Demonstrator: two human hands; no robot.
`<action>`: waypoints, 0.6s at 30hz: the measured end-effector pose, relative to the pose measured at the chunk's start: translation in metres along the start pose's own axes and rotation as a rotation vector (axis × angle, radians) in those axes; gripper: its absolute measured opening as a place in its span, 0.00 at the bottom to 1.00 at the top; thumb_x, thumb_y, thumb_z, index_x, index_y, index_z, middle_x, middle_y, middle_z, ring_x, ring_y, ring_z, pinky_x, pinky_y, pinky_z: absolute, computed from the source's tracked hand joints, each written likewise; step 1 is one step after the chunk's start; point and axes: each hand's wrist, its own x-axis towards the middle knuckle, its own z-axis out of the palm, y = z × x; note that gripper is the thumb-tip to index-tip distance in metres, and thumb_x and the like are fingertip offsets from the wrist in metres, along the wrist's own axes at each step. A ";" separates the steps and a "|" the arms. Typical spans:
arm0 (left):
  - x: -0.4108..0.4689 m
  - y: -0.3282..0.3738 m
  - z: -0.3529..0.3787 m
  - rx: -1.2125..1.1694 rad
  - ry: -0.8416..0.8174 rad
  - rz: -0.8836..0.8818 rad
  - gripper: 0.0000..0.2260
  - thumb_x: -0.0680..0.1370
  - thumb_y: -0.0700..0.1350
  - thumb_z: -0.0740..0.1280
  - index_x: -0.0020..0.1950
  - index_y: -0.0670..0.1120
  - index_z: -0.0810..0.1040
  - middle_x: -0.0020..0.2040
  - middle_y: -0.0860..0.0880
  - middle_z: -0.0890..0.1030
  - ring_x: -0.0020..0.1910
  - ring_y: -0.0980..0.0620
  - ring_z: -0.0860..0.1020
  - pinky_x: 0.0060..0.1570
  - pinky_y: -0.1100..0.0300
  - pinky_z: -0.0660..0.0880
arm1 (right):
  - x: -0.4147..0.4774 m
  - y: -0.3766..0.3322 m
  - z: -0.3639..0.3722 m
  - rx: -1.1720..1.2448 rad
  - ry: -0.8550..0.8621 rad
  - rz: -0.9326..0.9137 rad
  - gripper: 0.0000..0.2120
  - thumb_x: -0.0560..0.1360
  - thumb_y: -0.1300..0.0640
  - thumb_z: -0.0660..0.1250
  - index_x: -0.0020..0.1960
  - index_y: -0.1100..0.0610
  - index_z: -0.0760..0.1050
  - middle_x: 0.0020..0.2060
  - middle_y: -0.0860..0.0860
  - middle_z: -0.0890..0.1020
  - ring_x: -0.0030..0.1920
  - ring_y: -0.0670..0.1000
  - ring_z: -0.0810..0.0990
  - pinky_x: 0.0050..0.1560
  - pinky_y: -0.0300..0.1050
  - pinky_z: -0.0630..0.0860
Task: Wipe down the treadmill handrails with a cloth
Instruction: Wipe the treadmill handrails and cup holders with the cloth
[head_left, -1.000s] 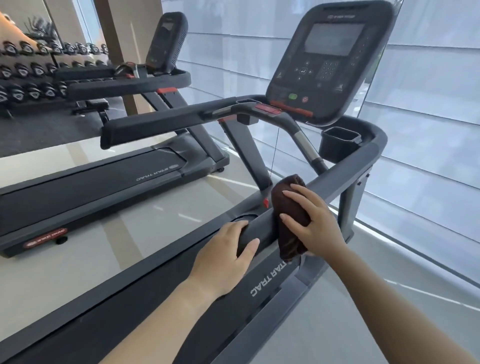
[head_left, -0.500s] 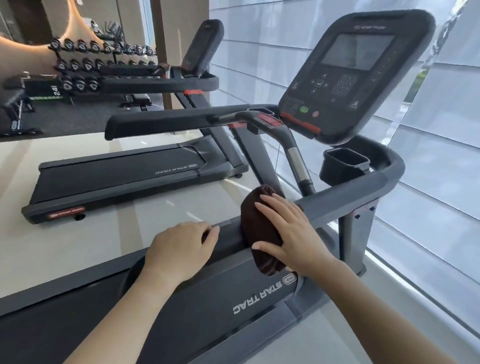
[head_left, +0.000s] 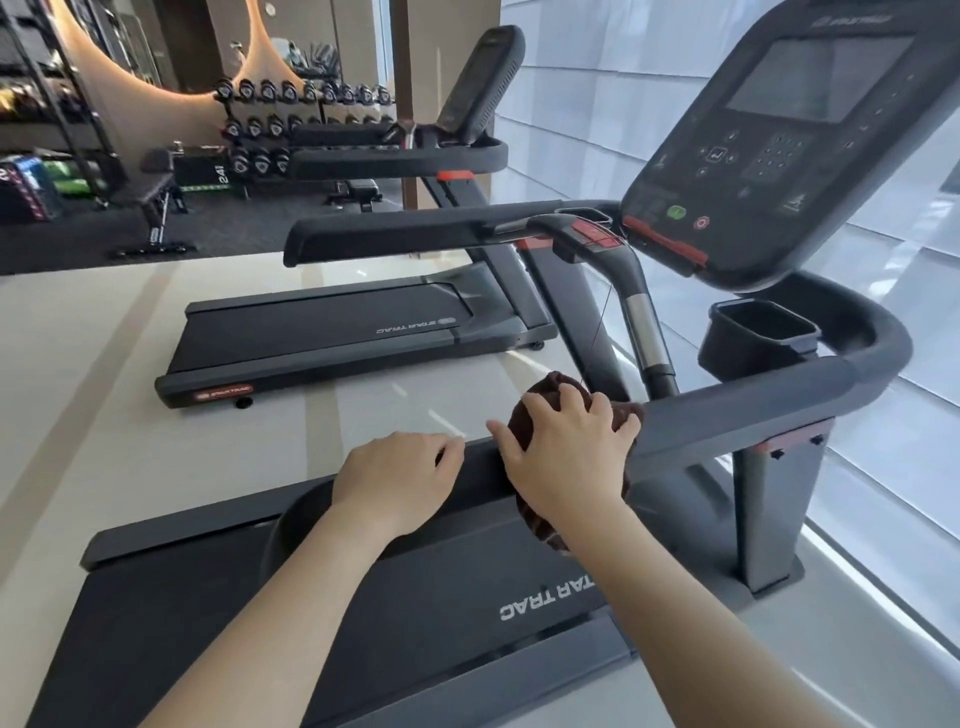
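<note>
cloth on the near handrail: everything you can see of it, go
The cloth is dark maroon, soft-looking like terry. It is bunched and draped over the grey handrail, with a fold hanging below on the near side. The right hand covers its middle, fingers spread and curled over it, so most of its surface is hidden.

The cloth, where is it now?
Head view, right of centre: the cloth lies on the near handrail under the right hand, beside the left hand.

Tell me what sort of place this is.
Most likely a gym: a Star Trac treadmill with a second treadmill beside it, a dumbbell rack and a weight bench behind.
</note>
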 end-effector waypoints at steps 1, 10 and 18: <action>-0.003 -0.001 0.001 0.014 0.030 0.012 0.19 0.74 0.56 0.42 0.30 0.52 0.63 0.27 0.53 0.71 0.27 0.54 0.68 0.27 0.58 0.58 | -0.008 0.005 0.004 0.045 0.067 -0.034 0.21 0.75 0.36 0.56 0.57 0.49 0.75 0.57 0.54 0.77 0.58 0.61 0.71 0.59 0.66 0.62; -0.005 -0.001 0.005 0.065 0.087 0.022 0.17 0.77 0.56 0.45 0.33 0.52 0.65 0.30 0.53 0.73 0.31 0.49 0.71 0.28 0.59 0.60 | 0.003 0.033 0.010 0.333 0.252 -0.166 0.14 0.71 0.45 0.68 0.53 0.50 0.81 0.52 0.51 0.82 0.51 0.58 0.78 0.55 0.57 0.69; -0.008 -0.001 0.004 0.090 0.095 -0.004 0.17 0.77 0.56 0.45 0.32 0.52 0.62 0.29 0.53 0.71 0.25 0.55 0.66 0.26 0.60 0.58 | 0.003 0.057 0.015 0.280 0.226 -0.152 0.26 0.69 0.37 0.63 0.63 0.48 0.74 0.64 0.51 0.74 0.65 0.62 0.69 0.63 0.62 0.65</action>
